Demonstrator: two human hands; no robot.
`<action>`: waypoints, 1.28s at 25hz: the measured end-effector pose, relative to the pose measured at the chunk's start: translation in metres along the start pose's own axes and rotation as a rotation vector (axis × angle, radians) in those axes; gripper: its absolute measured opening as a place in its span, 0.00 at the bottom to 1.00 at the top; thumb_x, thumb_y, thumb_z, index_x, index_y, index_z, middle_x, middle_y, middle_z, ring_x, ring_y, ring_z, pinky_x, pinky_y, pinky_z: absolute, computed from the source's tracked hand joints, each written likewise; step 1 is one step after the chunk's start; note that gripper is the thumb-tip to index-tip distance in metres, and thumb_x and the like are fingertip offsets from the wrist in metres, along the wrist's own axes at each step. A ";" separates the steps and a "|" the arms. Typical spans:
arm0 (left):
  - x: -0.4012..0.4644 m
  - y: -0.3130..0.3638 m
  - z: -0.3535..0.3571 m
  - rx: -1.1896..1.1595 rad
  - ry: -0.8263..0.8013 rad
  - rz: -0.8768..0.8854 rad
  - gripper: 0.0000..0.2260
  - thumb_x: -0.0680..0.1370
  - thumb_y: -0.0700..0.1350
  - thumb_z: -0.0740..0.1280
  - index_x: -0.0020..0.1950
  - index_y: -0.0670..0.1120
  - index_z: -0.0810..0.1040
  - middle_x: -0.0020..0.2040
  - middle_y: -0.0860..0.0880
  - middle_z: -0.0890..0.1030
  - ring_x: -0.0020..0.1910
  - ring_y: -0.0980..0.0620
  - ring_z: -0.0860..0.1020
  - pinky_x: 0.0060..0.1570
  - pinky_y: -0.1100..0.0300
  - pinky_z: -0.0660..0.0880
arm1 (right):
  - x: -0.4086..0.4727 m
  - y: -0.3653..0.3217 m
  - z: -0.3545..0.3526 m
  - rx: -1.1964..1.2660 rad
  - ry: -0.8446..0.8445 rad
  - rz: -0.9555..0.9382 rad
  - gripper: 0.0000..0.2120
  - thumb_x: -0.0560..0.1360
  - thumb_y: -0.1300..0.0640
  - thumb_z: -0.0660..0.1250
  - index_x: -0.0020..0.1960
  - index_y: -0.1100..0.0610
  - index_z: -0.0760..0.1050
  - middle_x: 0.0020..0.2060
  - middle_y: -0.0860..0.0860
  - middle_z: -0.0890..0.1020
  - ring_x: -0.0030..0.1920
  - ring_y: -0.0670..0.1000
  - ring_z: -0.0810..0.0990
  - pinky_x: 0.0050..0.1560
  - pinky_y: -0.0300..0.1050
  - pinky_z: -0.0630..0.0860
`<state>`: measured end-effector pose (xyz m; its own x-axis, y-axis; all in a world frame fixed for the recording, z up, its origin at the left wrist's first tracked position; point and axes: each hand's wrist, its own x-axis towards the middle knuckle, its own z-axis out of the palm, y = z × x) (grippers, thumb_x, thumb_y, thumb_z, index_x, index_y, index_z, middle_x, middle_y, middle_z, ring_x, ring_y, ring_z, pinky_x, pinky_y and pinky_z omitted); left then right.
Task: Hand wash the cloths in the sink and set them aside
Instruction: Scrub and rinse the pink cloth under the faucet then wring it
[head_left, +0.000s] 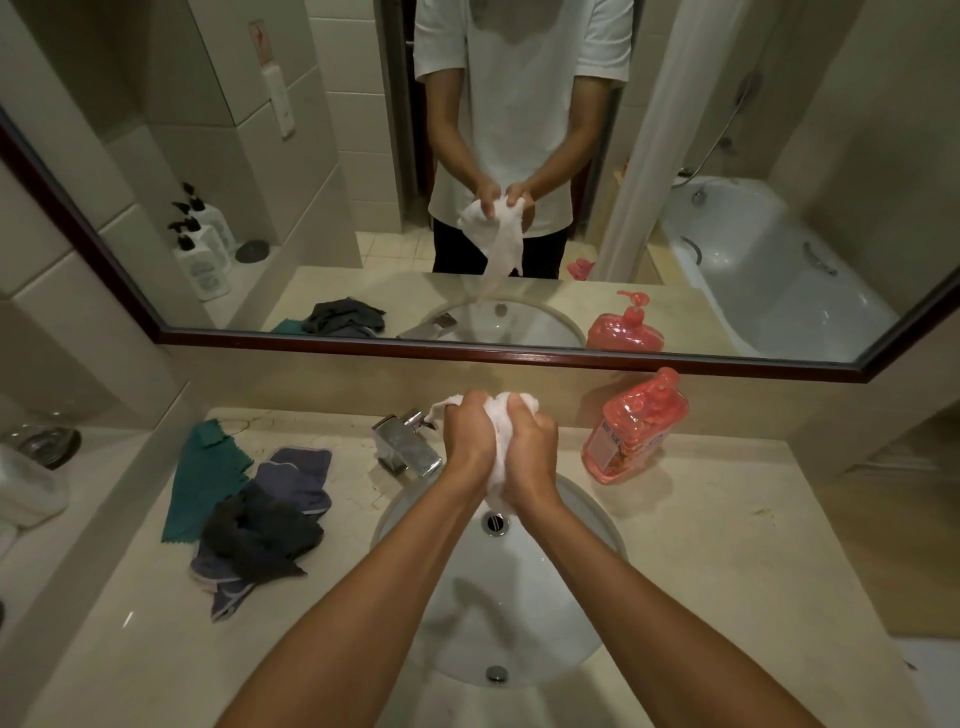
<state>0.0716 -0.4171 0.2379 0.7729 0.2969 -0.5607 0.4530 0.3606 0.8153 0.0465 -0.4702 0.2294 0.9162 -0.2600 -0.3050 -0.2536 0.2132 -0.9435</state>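
We're mid-scrub, by the look of it: the left hand (470, 434) and right hand (530, 447) each have their grip curled tight round the white cloth (496, 415), bunched between them above the sink (582, 509), in front of the tap (405, 441). It looks crumpled, a tail hanging in the mirror. Next we'd judge wringing, then setting it on the table (727, 545), where the dark cloths (260, 530) wait
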 end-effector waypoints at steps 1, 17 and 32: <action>0.003 0.005 -0.002 -0.008 0.017 -0.002 0.08 0.79 0.46 0.61 0.46 0.42 0.74 0.42 0.42 0.79 0.40 0.45 0.78 0.42 0.56 0.73 | -0.007 0.008 -0.002 -0.002 -0.036 -0.014 0.15 0.78 0.50 0.63 0.47 0.61 0.81 0.37 0.54 0.86 0.40 0.52 0.86 0.37 0.43 0.80; -0.013 -0.002 0.000 -0.020 -0.070 -0.027 0.10 0.79 0.47 0.61 0.42 0.43 0.76 0.37 0.44 0.81 0.35 0.47 0.80 0.36 0.59 0.75 | 0.006 -0.010 -0.004 -0.060 0.054 -0.025 0.14 0.81 0.54 0.62 0.41 0.60 0.80 0.36 0.55 0.85 0.37 0.53 0.85 0.37 0.46 0.79; -0.007 0.008 -0.005 -0.016 -0.052 -0.009 0.10 0.80 0.48 0.61 0.46 0.43 0.74 0.41 0.42 0.77 0.38 0.46 0.78 0.39 0.58 0.74 | -0.005 0.003 0.002 -0.096 0.022 -0.070 0.15 0.78 0.50 0.63 0.38 0.56 0.79 0.32 0.52 0.84 0.35 0.50 0.84 0.35 0.43 0.77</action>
<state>0.0675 -0.4116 0.2472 0.7911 0.2468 -0.5596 0.4535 0.3773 0.8075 0.0414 -0.4667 0.2280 0.9257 -0.2923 -0.2399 -0.2189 0.1031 -0.9703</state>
